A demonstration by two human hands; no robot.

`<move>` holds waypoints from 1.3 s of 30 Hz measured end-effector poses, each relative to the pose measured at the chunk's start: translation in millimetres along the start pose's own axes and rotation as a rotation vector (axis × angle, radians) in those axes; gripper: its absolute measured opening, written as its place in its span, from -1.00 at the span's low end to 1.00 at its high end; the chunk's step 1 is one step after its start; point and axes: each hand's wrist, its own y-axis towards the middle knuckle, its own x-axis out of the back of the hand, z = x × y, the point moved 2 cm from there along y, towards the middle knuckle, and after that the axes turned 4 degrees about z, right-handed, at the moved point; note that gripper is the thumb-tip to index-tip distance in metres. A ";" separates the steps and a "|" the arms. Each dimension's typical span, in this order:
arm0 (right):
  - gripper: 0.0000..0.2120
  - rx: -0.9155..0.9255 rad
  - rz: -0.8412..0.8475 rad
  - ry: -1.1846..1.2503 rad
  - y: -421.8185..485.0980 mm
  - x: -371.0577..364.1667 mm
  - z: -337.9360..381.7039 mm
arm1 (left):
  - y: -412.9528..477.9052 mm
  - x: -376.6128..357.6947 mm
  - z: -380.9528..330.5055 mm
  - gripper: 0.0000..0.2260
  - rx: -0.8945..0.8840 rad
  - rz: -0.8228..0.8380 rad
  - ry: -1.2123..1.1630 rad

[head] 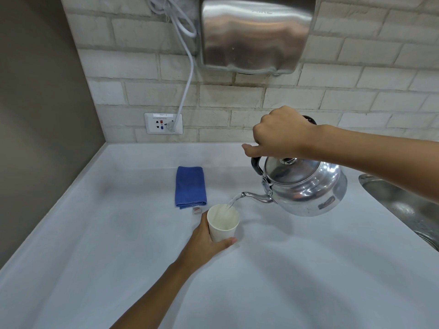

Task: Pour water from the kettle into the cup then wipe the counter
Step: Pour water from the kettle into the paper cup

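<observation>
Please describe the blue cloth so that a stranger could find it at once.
Start at the wall socket and look down onto the white counter. The blue cloth lies there folded, just beyond the paper cup. It is the only blue, soft thing there.

A white label strip (163,114) along the top edge of the wall socket plate (152,124), at the cloth's 12 o'clock, reads approximately "9PP-2". Embossed lettering on the hand dryer (257,34) is illegible.
</observation>
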 end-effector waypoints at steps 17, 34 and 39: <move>-0.42 0.018 -0.013 -0.011 2.0 1.4 0.4 | -0.6 0.4 -1.9 -0.26 -0.004 -0.008 0.003; -0.43 0.019 -0.001 -0.026 2.6 1.3 0.6 | -0.1 0.8 -1.5 -0.31 0.009 0.002 0.002; -0.44 0.014 0.004 -0.030 3.4 1.5 1.6 | 0.2 0.5 -0.2 -0.30 0.013 0.002 0.011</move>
